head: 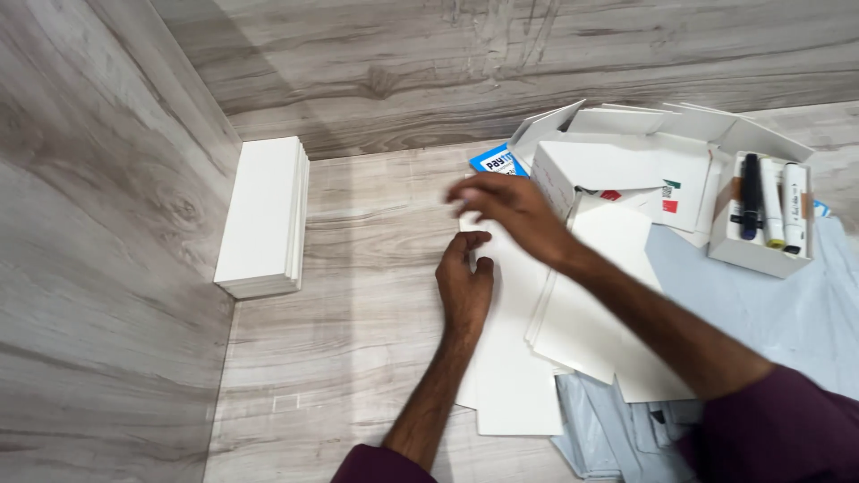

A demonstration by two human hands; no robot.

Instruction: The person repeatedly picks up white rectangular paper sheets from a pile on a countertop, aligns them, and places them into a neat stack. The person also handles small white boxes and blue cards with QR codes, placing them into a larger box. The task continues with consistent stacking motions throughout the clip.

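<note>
Wood-grain counter [358,268]: left hand [465,286] flat, fingers together, pinning a white card sheet [514,394]; right hand [510,206], fingers spread, steadies its far edge.

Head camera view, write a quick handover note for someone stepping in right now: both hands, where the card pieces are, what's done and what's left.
Left hand: flat on a white card sheet on the wood surface, fingers pressing near its top edge.
Right hand: reaching across above the left, fingers at the same sheet's upper end; whether it grips anything cannot be told.
Loose flat card blanks lie fanned to the right, over grey plastic bags.
Small open box of markers sits far right.
Done: a neat stack of folded white pieces stands against the left wall.
Left: the sheet under the hands looks unfolded, and the loose blanks remain.
</note>
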